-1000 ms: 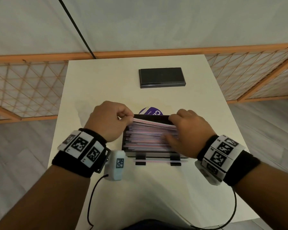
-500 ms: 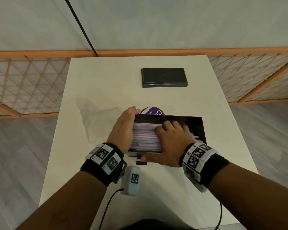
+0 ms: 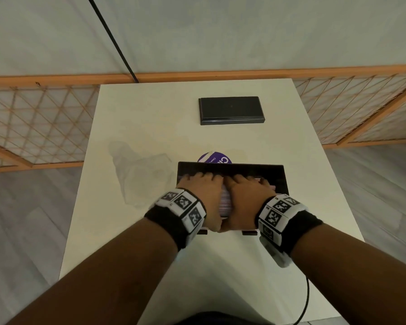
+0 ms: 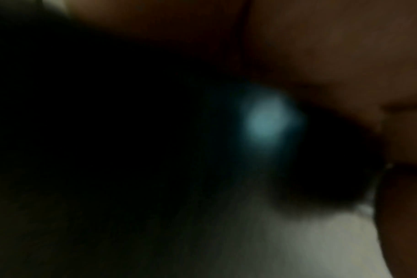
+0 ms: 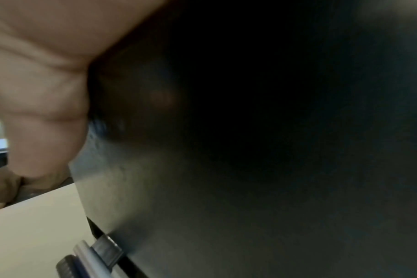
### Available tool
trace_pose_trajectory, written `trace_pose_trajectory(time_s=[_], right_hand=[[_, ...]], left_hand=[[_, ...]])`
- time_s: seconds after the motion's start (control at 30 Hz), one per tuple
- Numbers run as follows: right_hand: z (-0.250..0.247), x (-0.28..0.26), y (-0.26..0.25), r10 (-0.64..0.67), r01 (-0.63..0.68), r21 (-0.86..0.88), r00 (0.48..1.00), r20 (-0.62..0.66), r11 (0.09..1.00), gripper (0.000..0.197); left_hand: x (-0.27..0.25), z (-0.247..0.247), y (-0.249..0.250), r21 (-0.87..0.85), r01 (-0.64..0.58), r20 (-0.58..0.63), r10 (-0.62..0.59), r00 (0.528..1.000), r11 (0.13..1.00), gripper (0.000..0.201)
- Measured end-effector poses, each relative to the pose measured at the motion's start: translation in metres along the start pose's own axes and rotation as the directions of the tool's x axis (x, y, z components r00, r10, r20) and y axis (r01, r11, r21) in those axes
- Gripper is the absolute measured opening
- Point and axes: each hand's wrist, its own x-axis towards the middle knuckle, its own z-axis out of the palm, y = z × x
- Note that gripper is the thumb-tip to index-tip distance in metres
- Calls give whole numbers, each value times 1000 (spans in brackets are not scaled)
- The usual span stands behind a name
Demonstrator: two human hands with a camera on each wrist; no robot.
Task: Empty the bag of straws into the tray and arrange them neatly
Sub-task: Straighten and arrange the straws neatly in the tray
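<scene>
Both hands lie flat, side by side, palms down on the straws (image 3: 226,202) in the black tray (image 3: 279,177). The left hand (image 3: 203,195) and right hand (image 3: 246,195) press with straight fingers, gripping nothing. Both arms reach forward over the table (image 3: 150,113). The empty bag (image 3: 141,172) lies just left of the tray.

The left wrist view is mostly dark and blurred. Skin of the hand (image 4: 333,47) fills the top right; below it lies pale table (image 4: 321,244), beside a bluish glow (image 4: 265,120).
</scene>
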Motion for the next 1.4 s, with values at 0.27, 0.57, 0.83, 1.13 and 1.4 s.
trace_pose_trajectory(time_s=[0.27,0.57,0.83,1.13,1.4], right_hand=[[-1,-8,1,-10,11,-10,999,40,1000,75],[8,-7,6,-1,0,20,998,55,1000,99],[4,-7,6,-8,7,13,998,65,1000,90],[3,-8,7,-2,2,-7,999,50,1000,86],[4,-10,6,-16,15,13,1000,13,1000,86]], left_hand=[[2,11,10,11,32,1,-32,999,999,70],[0,17,7,-37,49,18,-48,999,998,85],[3,20,5,-42,49,-11,-49,999,998,97],[0,21,7,-48,60,-16,-61,998,997,85],[4,27,5,-67,36,-80,-41,996,997,101]])
